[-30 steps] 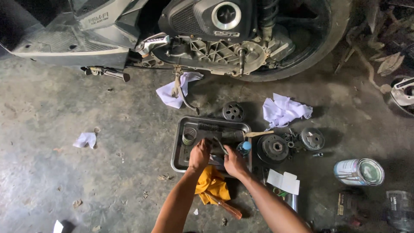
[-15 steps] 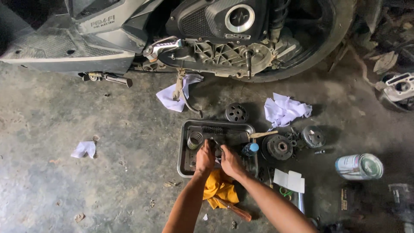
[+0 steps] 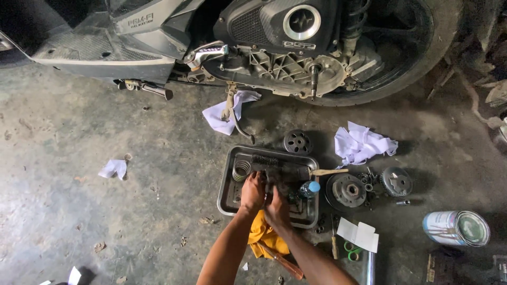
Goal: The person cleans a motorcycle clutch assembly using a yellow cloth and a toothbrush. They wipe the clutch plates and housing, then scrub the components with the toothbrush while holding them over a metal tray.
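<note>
Both hands (image 3: 265,196) gripping — seemingly — dark part (image 3: 275,182)

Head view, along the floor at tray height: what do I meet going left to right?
Crumpled paper scrap → coil spring in the metal tray → left hand → right hand → round clutch part → tin can lying on its side.

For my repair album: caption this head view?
Both hands, left and right, work over a metal tray beside a scooter.
</note>
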